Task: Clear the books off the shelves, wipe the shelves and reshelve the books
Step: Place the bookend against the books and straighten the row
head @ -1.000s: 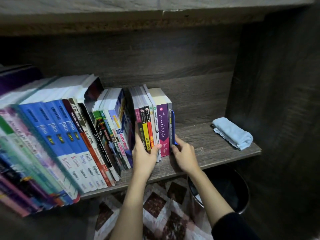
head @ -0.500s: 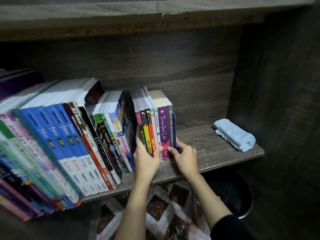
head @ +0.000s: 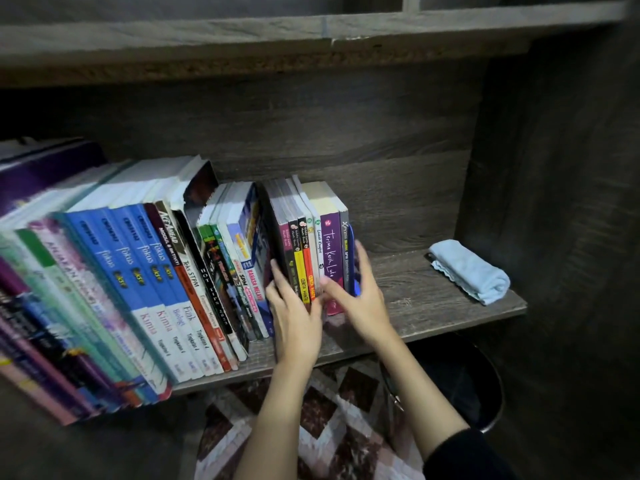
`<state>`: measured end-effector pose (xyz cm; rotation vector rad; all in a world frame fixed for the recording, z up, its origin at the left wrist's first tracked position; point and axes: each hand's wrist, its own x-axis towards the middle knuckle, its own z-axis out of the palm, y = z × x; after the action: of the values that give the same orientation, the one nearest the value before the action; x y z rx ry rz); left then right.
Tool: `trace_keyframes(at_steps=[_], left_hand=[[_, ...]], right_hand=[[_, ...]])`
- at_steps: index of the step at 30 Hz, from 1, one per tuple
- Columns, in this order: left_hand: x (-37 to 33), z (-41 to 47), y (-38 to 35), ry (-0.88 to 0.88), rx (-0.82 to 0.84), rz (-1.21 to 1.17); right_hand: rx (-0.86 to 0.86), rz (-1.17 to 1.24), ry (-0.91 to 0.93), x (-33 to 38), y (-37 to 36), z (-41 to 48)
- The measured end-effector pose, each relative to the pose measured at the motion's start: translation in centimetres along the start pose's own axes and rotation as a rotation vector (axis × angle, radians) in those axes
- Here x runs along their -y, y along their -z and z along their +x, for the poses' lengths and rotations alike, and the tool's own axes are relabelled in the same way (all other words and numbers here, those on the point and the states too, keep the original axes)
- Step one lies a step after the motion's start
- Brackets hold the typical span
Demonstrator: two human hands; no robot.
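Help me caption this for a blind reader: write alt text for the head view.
A person's left hand and right hand grip a small group of upright books at the right end of a packed row of books on a dark wooden shelf. A folded light blue cloth lies farther right on the shelf.

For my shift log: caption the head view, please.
Left hand and right hand clasp a batch of books on the shelf; a folded blue cloth lies to the right.

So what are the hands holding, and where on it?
A small bunch of upright books, clasped low down: left hand on its left side, right hand round its right side.
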<state>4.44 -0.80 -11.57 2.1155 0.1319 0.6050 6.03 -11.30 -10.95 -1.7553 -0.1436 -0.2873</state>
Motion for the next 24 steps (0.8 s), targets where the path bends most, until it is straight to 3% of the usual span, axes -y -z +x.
trace_keyframes(at_steps=[8,16,20,24], left_hand=[[1.4,-0.4,2.2,0.021,0.065,-0.087],[1.0,-0.7,3.0,-0.053,-0.035,0.192],[1.0,-1.4,3.7,-0.222,-0.267,0.26],[1.3,-0.9,4.4,-0.156,-0.425,0.262]], right_hand=[[-0.132,-0.033,0.092,3.9,-2.4,-0.2],[-0.175,-0.049,0.085,3.9,-3.1,-0.1],[-0.21,-0.049,0.088,3.7,-3.2,-0.1],[-0.215,-0.053,0.098,3.7,-3.3,0.0]])
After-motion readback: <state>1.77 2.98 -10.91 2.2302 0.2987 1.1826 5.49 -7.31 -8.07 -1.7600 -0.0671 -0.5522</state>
